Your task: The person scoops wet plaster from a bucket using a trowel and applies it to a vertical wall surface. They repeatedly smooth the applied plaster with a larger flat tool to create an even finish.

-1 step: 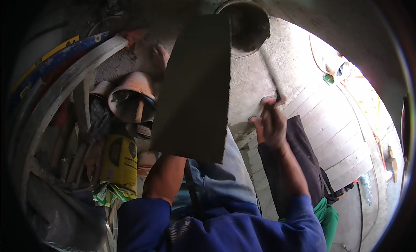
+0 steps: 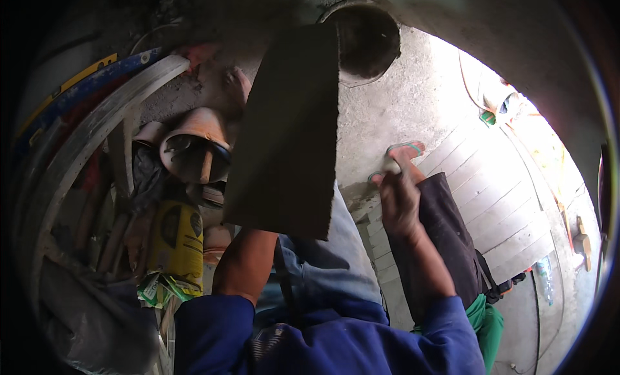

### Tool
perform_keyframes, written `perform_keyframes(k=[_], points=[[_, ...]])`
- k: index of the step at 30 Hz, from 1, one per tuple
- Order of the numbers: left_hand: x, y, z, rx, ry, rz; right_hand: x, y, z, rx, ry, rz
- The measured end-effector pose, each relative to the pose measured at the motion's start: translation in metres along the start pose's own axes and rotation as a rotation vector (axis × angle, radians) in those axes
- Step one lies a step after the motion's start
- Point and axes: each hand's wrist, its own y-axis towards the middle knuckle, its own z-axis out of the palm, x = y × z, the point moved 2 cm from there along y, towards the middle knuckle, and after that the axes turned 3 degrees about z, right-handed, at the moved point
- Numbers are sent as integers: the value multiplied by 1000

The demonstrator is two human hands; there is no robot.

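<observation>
A large dark rectangular panel (image 2: 287,136), with one slightly ragged long edge, is raised in front of me. My left forearm (image 2: 248,262) runs up behind its lower end, so my left hand is hidden there. To the right of the panel, my right hand (image 2: 400,207) is blurred, its fingers looking curled. A pale smear shows at its fingertips; what the hand grips cannot be made out. Beyond, a round bucket (image 2: 368,42) with dark contents stands partly behind the panel's upper right corner.
Another person's leg in dark trousers (image 2: 445,226) and a sandalled foot (image 2: 407,149) are close by my right hand. Long bars (image 2: 110,110), cone-shaped containers (image 2: 194,146) and a yellow bag (image 2: 177,239) crowd the left. Pale boards (image 2: 484,207) lie at the right.
My right hand has moved slightly down and left. A thin grey rod-like shape between it and the bucket no longer shows. The panel has shifted slightly left.
</observation>
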Motion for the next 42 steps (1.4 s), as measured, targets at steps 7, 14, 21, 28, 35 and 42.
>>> perform_keyframes(k=[7, 14, 21, 28, 35, 42], points=[[-4, -8, 7, 55, -5, -5, 3, 0, 40, -80, 270, 408], [-7, -1, 5, 72, 2, 4, -20, 63, -9, -63, 1191, 842], [-7, 5, -2, 71, 10, 6, -14, 66, -3, 591, 1866, 823], [-9, 9, -9, 70, 15, 4, -22, -19, 5, 640, 1834, 1057], [-12, 22, -14, 87, 36, 26, 1, -55, -23, 83, 522, 686], [-21, 34, -20, 99, 47, 45, -27, 36, -36, 193, -309, 339]])
